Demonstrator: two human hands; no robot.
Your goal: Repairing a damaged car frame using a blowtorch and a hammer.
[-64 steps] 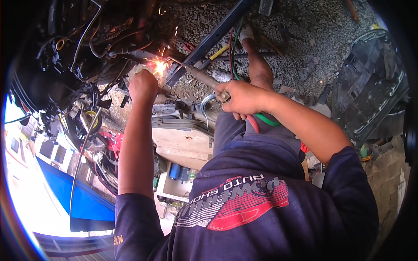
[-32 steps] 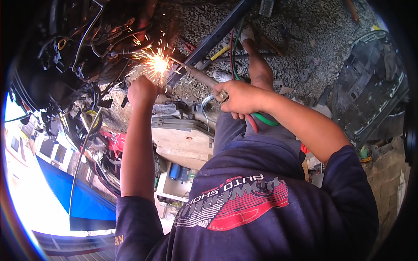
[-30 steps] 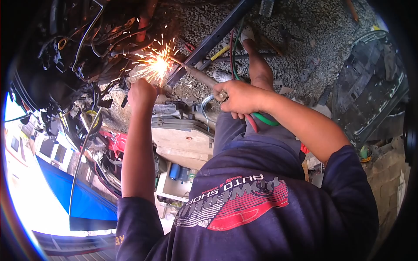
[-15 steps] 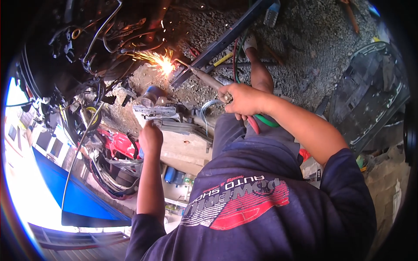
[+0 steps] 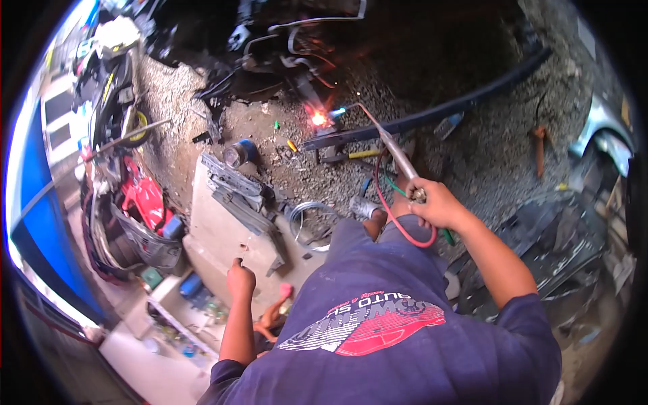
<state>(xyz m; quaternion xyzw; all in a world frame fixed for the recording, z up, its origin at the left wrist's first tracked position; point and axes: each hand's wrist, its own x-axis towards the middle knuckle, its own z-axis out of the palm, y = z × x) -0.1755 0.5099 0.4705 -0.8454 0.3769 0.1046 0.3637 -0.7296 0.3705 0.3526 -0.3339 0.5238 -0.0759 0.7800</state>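
Note:
My right hand (image 5: 435, 204) is wrapped around the handle of a gas torch (image 5: 399, 155), near its valves. A red hose (image 5: 398, 223) loops below that hand, with a green hose (image 5: 393, 182) beside it. Blue flame shows at the torch's bent tip, close to a bright orange glow (image 5: 318, 119) on dark metal by the end of a long dark bar (image 5: 432, 120). My left hand (image 5: 241, 278) is closed in a fist, away from the flame. A small dark piece pokes out of it, too small to name.
On the gravel lie a can (image 5: 239, 154), a coil of wire (image 5: 310, 226) and a yellow-handled tool (image 5: 363, 154). A pale panel with grey metal parts (image 5: 236, 196) lies near my left hand. Bent pipes (image 5: 297, 40) hang above. Large dark panels (image 5: 540, 243) lie to the right.
The spray of sparks has shrunk to a small glow, and the blue flame now shows. The view has shifted. My left hand now appears lower, farther from the grey metal parts.

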